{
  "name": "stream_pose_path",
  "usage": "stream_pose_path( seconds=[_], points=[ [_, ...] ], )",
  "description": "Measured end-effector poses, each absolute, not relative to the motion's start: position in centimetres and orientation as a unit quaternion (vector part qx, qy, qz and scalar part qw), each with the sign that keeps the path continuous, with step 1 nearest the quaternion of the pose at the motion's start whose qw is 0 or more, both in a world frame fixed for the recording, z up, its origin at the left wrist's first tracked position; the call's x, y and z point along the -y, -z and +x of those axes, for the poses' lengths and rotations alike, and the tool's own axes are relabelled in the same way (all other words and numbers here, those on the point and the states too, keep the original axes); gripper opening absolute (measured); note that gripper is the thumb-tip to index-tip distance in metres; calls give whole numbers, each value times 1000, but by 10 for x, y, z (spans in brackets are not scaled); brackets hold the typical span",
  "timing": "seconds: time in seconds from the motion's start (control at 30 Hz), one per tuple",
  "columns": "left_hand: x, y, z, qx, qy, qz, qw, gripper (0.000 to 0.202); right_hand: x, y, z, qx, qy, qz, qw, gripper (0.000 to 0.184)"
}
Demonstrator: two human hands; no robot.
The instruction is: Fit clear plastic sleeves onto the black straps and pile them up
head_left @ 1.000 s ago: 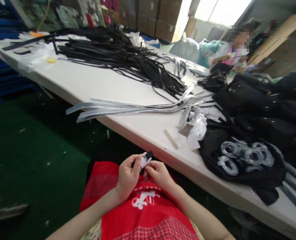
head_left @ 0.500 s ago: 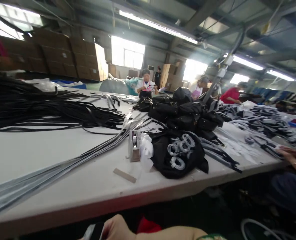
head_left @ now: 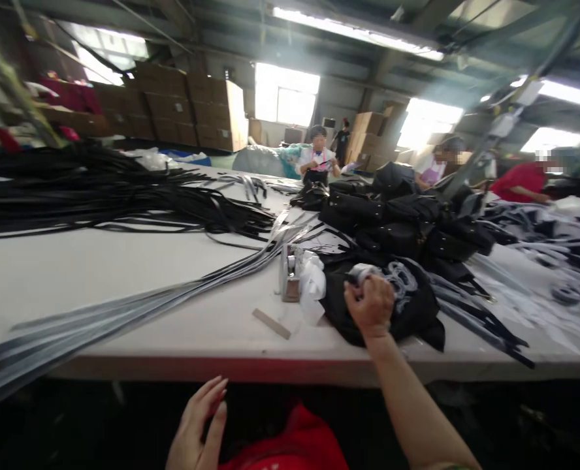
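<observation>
Pickup, I judged: my right hand [head_left: 370,303] curled its fingers on a coil [head_left: 363,271], my left hand [head_left: 199,424] hung spread below the tabletop [head_left: 172,326]; next needed a clean lift.

Cluster of pale grey coiled strips [head_left: 403,279], loosely wound, lying on a crumpled black fabric piece [head_left: 412,316] near the front edge of the white bench [head_left: 123,274]. The right hand [head_left: 371,305] closes on the nearest coil.
</observation>
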State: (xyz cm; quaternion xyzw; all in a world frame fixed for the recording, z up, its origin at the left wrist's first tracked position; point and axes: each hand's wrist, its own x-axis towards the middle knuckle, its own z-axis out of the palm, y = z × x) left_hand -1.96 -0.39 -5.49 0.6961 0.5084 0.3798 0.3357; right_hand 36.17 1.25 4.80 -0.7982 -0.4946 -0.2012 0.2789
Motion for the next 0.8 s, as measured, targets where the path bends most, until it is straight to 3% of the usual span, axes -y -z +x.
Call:
stream_pose_path(
  seconds=[0.07, 0.17, 0.27, 0.33, 0.53, 0.67, 0.8],
  points=[
    [1, 50, -21, -518, -371, 703, 317, 36, -15, -34, 410, 538, 180, -813, 131, 32],
    [-28, 45, -27, -541, -337, 725, 261, 36, -9, -4, 447, 610, 176, -765, 102, 34],
    [-87, 39, -49, -613, -233, 736, 169, 35, 1, 13, 448, 607, 277, -722, 184, 42],
    [-133, 33, -69, -673, -156, 712, 128, 35, 6, 17, 429, 623, 273, -690, 249, 41],
    [-222, 24, -116, -763, -54, 634, 109, 27, 13, 43, 353, 731, 133, -600, 298, 32],
    [-227, 21, -131, -776, -18, 619, 116, 30, 17, 63, 345, 743, 89, -586, 311, 26],
    [-206, 9, -131, -760, -25, 638, 119, 16, 8, 55, 327, 709, -10, -624, 329, 26]
  ],
)
